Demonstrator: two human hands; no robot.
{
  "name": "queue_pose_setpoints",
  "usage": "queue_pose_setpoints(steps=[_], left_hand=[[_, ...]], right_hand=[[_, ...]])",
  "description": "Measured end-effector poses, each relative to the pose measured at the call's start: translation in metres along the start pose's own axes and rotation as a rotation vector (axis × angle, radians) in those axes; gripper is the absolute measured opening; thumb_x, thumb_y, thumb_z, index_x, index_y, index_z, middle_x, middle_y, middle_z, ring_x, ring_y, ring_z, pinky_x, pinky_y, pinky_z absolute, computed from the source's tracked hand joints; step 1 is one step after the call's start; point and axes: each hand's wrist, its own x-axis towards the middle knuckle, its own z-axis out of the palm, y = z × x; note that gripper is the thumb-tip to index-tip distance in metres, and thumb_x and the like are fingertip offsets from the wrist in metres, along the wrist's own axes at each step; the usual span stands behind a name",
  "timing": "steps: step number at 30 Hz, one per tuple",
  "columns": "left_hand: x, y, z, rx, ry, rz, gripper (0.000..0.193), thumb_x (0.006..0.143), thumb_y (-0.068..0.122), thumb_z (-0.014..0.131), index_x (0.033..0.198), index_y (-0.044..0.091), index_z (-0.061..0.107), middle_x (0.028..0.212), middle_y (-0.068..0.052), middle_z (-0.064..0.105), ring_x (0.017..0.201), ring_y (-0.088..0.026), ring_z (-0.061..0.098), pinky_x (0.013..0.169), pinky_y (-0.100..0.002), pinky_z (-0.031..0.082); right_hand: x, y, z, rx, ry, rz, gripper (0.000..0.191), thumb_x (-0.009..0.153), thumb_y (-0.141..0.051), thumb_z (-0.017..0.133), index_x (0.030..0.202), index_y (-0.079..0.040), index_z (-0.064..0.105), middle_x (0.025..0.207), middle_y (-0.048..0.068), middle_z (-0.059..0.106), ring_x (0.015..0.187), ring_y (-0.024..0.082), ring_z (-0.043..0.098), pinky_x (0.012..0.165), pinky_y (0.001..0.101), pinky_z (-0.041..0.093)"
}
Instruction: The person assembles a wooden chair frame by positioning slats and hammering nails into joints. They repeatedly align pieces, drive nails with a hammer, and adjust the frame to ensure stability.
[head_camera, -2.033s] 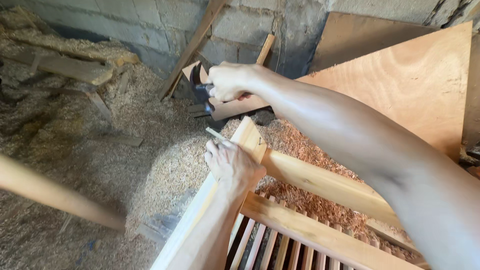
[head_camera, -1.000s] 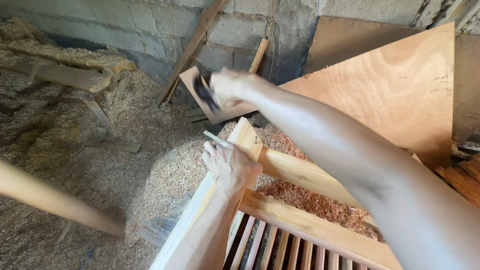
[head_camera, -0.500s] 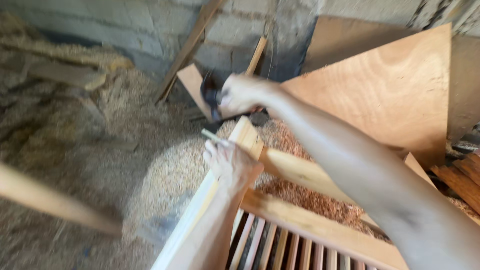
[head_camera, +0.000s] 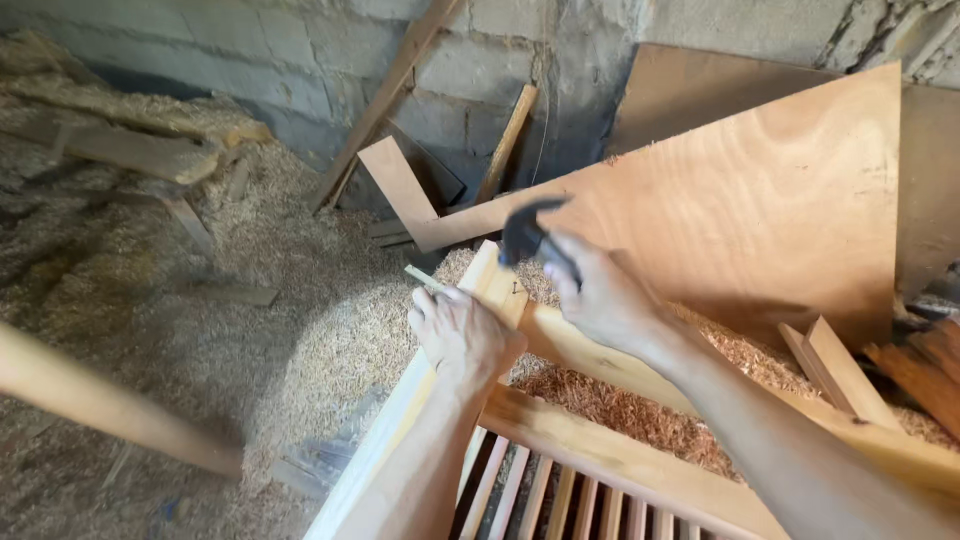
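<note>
One hammer (head_camera: 527, 235) in right hand (head_camera: 600, 295) points head-first up-left over the wooden frame (head_camera: 500, 290).

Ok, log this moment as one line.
right hand: grips hammer above frame corner | left hand: rests on wooden frame, pinching a thin stick | sawdust floor, plywood sheet behind
</note>
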Motion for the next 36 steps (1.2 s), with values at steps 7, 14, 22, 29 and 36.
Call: queue_pose_setpoints(steps=[7,14,22,29,36], left_hand=[[0.003,0.002,-0.006,0.078,-0.092,-0.013,0.078,0.065,0.036,0.078,0.123,-0.010,0.054,0.118,-0.017,0.061,0.119,-0.029,0.041,0.101,-0.038,0.033],[0.001,-0.003,-0.003,-0.016,-0.010,-0.006,0.077,0.073,0.044,0.074,0.122,-0.012,0.055,0.119,-0.019,0.061,0.122,-0.030,0.042,0.103,-0.041,0.031],[-0.005,-0.001,-0.011,-0.082,-0.010,0.002,0.080,0.079,0.053,0.070,0.122,-0.013,0.055,0.121,-0.022,0.059,0.128,-0.033,0.042,0.108,-0.045,0.028],[-0.013,-0.009,-0.031,0.098,-0.133,0.037,0.097,0.069,0.061,0.081,0.131,-0.008,0.053,0.131,-0.016,0.060,0.144,-0.036,0.035,0.113,-0.041,0.033],[0.019,-0.100,-0.036,-0.573,-0.811,0.144,0.062,0.083,0.051,0.070,0.124,0.006,0.073,0.111,-0.016,0.080,0.089,-0.023,0.078,0.086,-0.038,0.061]], right_hand=[[0.011,-0.020,-0.041,0.186,0.574,-0.008,0.022,0.110,-0.013,0.051,0.128,-0.001,0.054,0.082,0.013,0.063,0.070,0.016,0.063,0.060,0.0326,0.052],[-0.004,-0.025,-0.002,-0.009,-0.072,0.529,0.051,0.097,-0.022,0.060,0.147,-0.017,0.053,0.081,0.018,0.073,0.070,0.028,0.069,0.070,0.0459,0.056],[-0.007,0.005,0.001,0.165,0.039,0.308,0.026,0.106,-0.018,0.050,0.126,-0.007,0.062,0.088,0.015,0.067,0.077,0.025,0.065,0.064,0.0440,0.056],[-0.034,-0.008,0.016,-0.029,0.192,0.368,0.023,0.101,-0.021,0.058,0.120,-0.010,0.066,0.076,0.010,0.068,0.065,0.018,0.066,0.062,0.0397,0.053],[-0.077,-0.068,-0.009,0.434,0.162,0.674,0.028,0.100,-0.022,0.059,0.125,-0.010,0.063,0.068,0.005,0.058,0.048,0.011,0.051,0.041,0.0308,0.041]])
